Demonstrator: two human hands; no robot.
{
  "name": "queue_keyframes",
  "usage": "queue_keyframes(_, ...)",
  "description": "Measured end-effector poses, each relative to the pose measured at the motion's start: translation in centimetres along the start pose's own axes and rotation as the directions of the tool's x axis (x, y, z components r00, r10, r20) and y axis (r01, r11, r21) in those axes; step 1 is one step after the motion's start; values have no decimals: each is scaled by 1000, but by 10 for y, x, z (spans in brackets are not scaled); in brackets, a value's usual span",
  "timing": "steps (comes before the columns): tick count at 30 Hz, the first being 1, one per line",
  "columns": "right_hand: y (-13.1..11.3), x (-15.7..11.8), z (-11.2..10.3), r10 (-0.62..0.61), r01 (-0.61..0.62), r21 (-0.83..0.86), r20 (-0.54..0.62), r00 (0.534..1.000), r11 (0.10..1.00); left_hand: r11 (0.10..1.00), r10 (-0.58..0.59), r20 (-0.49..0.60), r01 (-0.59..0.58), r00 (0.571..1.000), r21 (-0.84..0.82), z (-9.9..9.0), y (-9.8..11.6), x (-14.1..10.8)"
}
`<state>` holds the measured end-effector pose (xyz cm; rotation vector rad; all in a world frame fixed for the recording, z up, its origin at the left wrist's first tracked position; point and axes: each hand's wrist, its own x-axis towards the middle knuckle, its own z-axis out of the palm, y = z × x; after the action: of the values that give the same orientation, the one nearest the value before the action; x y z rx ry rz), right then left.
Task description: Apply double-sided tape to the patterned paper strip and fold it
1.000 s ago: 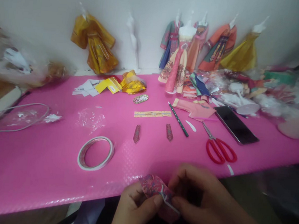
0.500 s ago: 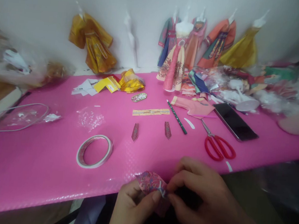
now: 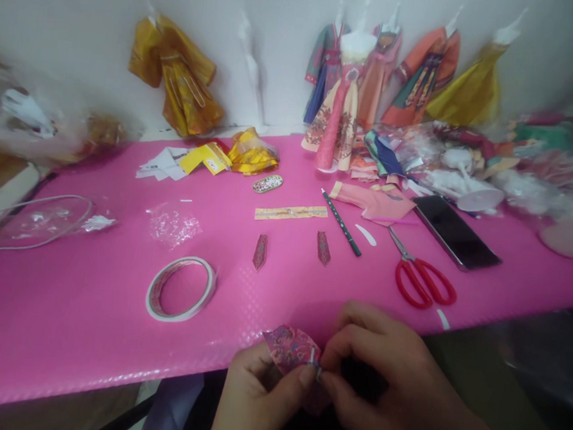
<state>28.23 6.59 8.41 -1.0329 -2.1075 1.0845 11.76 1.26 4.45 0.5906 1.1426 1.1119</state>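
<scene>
A patterned pink piece [image 3: 291,349], fabric or paper, is pinched at the table's front edge by my left hand [image 3: 264,390]. The left thumb presses on its face beside a small white tape strip [image 3: 312,356]. My right hand [image 3: 384,364] is closed, its thumb and forefinger together at the strip's lower end; the exact grip is partly hidden. Part of the pink piece hangs in shadow below the fingers. Farther in on the table lie two small pointed patterned tabs, a left one [image 3: 260,251] and a right one [image 3: 324,248].
A tape roll [image 3: 154,290] lies left of my hands. To the right are red-handled scissors [image 3: 423,284], a pencil [image 3: 340,223] and a phone [image 3: 458,233]. A patterned band [image 3: 291,213] lies mid-table. Doll dresses on stands, including a floral one [image 3: 330,128], line the wall.
The view has shifted slightly. My hands keep nearly the same hold; the white strip looks straighter, and my right fingertips have moved a little at its end.
</scene>
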Motion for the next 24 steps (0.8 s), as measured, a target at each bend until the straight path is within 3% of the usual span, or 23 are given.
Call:
queue_keyframes(16,5,-1,-2,-89,90,-24,18,996,996,999,-22,22,21,1000,39,3,1,1)
queue_keyframes(24,2,1,-3,-96,96,-50,4,995,994,1000,4,25,-4,1000,-27,7,7,-1)
